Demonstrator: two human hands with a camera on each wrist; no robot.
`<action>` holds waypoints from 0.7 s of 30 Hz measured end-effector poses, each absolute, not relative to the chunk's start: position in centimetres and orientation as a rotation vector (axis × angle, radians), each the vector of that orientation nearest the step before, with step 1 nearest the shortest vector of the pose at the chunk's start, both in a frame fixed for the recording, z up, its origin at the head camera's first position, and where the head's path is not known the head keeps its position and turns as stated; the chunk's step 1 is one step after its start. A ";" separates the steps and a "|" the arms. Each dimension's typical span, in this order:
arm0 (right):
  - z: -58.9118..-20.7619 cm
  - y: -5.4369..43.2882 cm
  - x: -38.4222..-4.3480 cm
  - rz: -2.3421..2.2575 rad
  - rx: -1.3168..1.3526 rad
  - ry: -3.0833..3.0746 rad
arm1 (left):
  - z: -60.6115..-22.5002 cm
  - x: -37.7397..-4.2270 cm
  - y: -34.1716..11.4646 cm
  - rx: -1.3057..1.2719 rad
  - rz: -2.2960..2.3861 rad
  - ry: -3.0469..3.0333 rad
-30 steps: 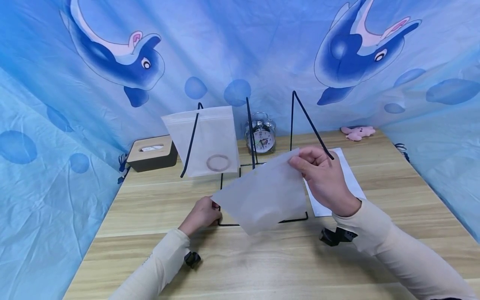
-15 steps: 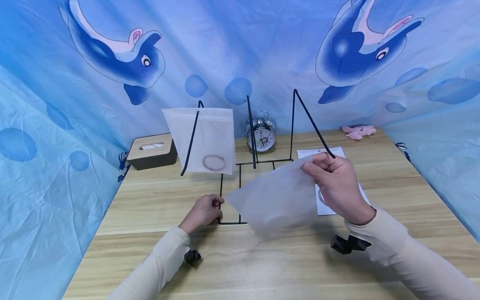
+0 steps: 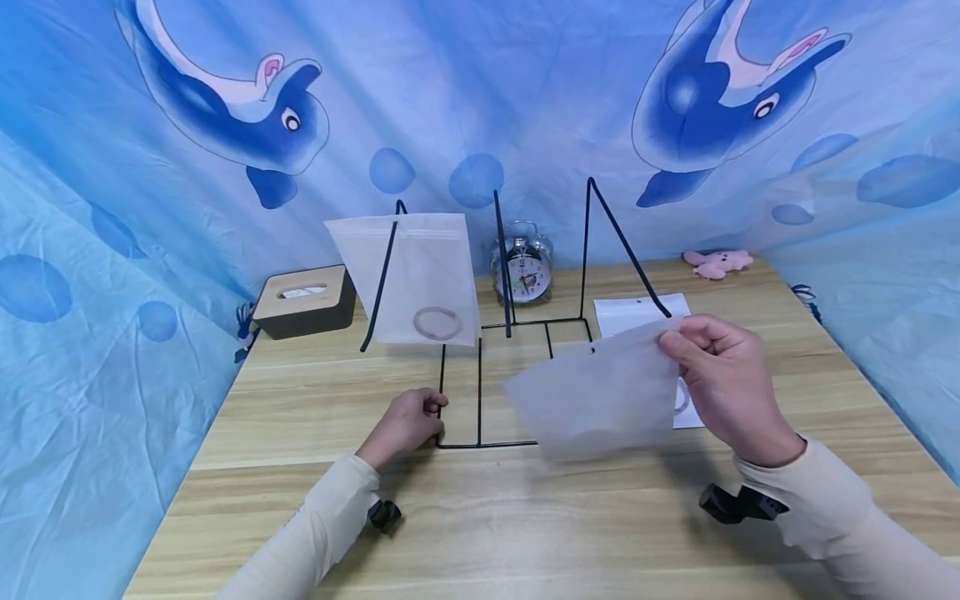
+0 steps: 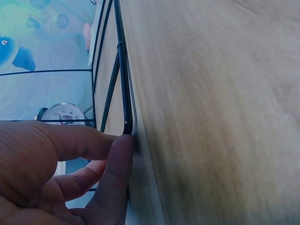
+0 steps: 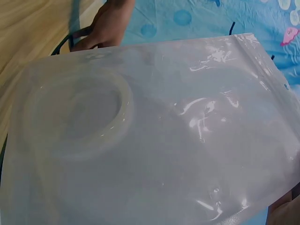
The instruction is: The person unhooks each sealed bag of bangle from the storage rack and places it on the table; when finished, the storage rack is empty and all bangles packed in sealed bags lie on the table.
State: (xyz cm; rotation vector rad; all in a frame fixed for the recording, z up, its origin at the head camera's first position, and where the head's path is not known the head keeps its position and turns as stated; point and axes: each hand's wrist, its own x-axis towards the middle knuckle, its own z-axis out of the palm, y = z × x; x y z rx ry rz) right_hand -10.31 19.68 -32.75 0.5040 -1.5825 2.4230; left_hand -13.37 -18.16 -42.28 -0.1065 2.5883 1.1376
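Note:
My left hand (image 3: 405, 425) pinches the front left corner of a black wire display rack (image 3: 480, 392); the left wrist view shows thumb and finger at the bent wire (image 4: 126, 103). My right hand (image 3: 726, 387) pinches a corner of a frosted zip bag (image 3: 600, 404), tilted in the air in front of the rack's right arm. A pale bangle (image 5: 124, 110) shows through this bag in the right wrist view. A second frosted bag (image 3: 405, 275) with a pinkish bangle (image 3: 437, 323) hangs on the rack's left arm. The rack's middle arm (image 3: 502, 267) carries nothing.
A third white zip bag (image 3: 626, 314) lies on the table right of the rack, partly covered by the held bag. Behind the rack stands an alarm clock (image 3: 527, 275). A tissue box (image 3: 303, 308) is at the back left, a pink plush toy (image 3: 717, 263) at the back right.
My right hand has moved right and slightly down with the frosted bag, away from the middle arm, uncovering more of the rack's base. My left hand stays at the rack's corner.

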 end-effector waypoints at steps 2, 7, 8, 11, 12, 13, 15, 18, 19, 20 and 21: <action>-32.9 20.3 -10.1 2.428 0.479 -1.562 | -42.2 -13.3 -18.2 -0.109 1.137 2.586; -33.4 22.4 -9.6 2.476 0.420 -1.481 | -42.1 -13.3 -18.2 -0.106 1.143 2.587; -33.5 22.9 -9.5 2.490 0.406 -1.457 | -42.0 -13.3 -18.2 -0.107 1.143 2.586; -33.8 24.4 -9.3 2.534 0.385 -1.376 | -41.8 -13.2 -18.3 -0.108 1.144 2.587; -33.8 24.9 -9.3 2.550 0.391 -1.340 | -41.7 -13.2 -18.3 -0.109 1.145 2.586; -33.9 25.4 -9.2 2.565 0.399 -1.301 | -41.7 -13.3 -18.3 -0.113 1.147 2.585; -34.1 26.3 -9.2 2.573 0.409 -1.268 | -41.6 -13.3 -18.3 -0.119 1.153 2.585; -34.3 27.8 -9.1 2.562 0.400 -1.274 | -41.5 -13.3 -18.3 -0.132 1.165 2.582; -34.3 28.3 -9.0 2.553 0.386 -1.300 | -41.5 -13.4 -18.3 -0.136 1.167 2.582; -34.3 28.9 -9.0 2.536 0.364 -1.341 | -41.5 -13.4 -18.3 -0.139 1.168 2.583; -34.3 29.4 -9.0 2.528 0.345 -1.368 | -41.5 -13.4 -18.3 -0.142 1.170 2.582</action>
